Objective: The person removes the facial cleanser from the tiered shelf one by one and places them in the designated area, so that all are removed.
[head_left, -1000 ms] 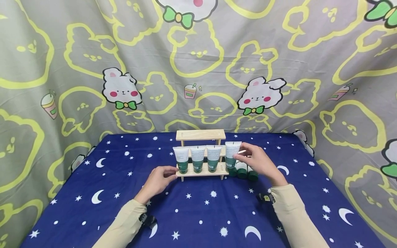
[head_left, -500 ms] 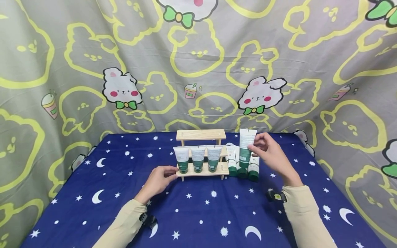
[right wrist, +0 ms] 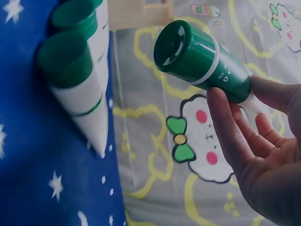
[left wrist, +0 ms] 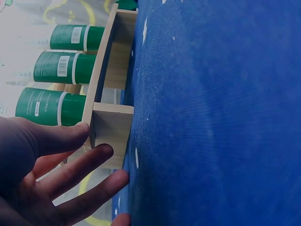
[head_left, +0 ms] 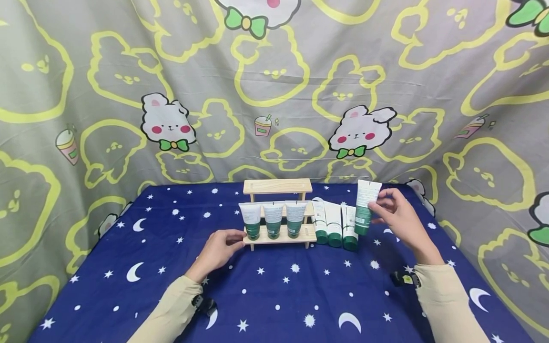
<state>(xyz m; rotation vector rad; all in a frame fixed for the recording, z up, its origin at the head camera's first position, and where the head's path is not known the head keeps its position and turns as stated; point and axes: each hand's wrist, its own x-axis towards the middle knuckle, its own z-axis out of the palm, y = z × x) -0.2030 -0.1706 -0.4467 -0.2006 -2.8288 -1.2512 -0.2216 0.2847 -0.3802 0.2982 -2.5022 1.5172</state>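
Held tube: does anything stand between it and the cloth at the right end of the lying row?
Nothing visible does. The right hand holds the tube above the blue cloth; the nearest lying tube is close on its left.

The head view looks forward and down from well back, bench (head_left: 279, 295) low in frame, curtain (head_left: 274, 85) above. Both wrist views are close and rolled sideways: the left faces the rack (left wrist: 113, 132), upper left; the right faces a tube (right wrist: 207, 63), upper centre. The head view shares both, smaller.
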